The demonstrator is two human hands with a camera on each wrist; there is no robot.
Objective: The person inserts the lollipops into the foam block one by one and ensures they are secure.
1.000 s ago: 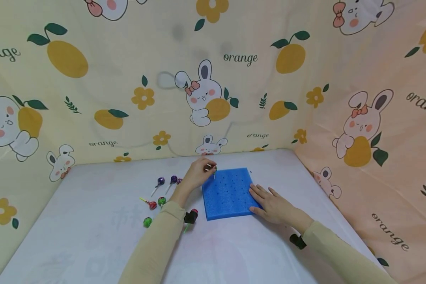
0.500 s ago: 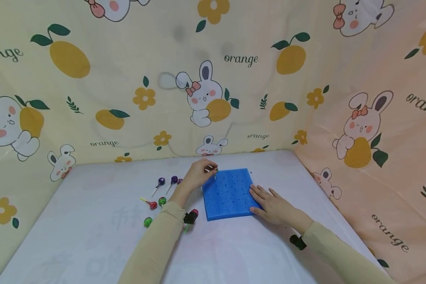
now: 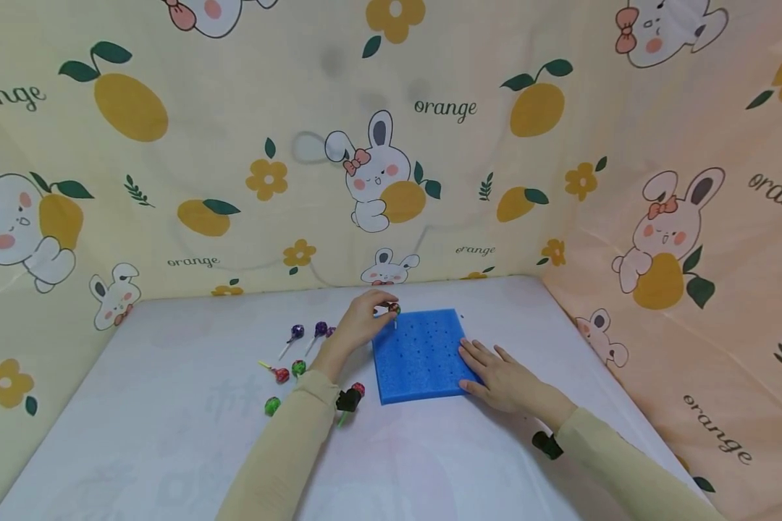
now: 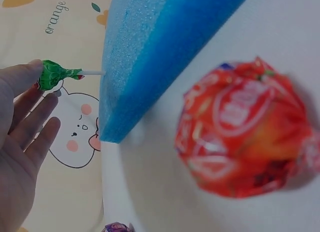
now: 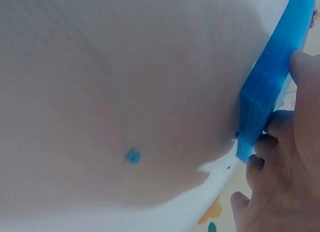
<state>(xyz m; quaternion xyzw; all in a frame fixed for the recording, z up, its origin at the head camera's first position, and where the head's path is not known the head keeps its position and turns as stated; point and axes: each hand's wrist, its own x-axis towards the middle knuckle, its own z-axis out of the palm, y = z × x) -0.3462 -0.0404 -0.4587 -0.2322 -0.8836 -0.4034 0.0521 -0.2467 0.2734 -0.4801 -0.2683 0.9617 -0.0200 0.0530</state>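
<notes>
My left hand [image 3: 363,316] pinches a green-wrapped lollipop [image 4: 51,75] by its candy head, between thumb and fingertips. Its white stick points at the blue foam block [image 3: 423,365], and the stick's tip meets the foam face near the back left corner. The other left fingers are spread apart. On the foam's right edge rests my right hand [image 3: 505,376], its fingers fairly straight across the top. Rows of small holes mark the foam. In the left wrist view a red-wrapped lollipop [image 4: 245,127] looms close to the camera.
Left of the foam lie several lollipops: a purple one [image 3: 297,331], another purple one [image 3: 321,329], a red one [image 3: 281,375] and green ones [image 3: 272,406]. A patterned cloth [image 3: 287,145] with rabbits and oranges stands behind the white table [image 3: 169,434].
My left hand stays at the foam's back left corner; its fingers have shifted slightly and more of the lollipop's head shows. The right hand has not moved.
</notes>
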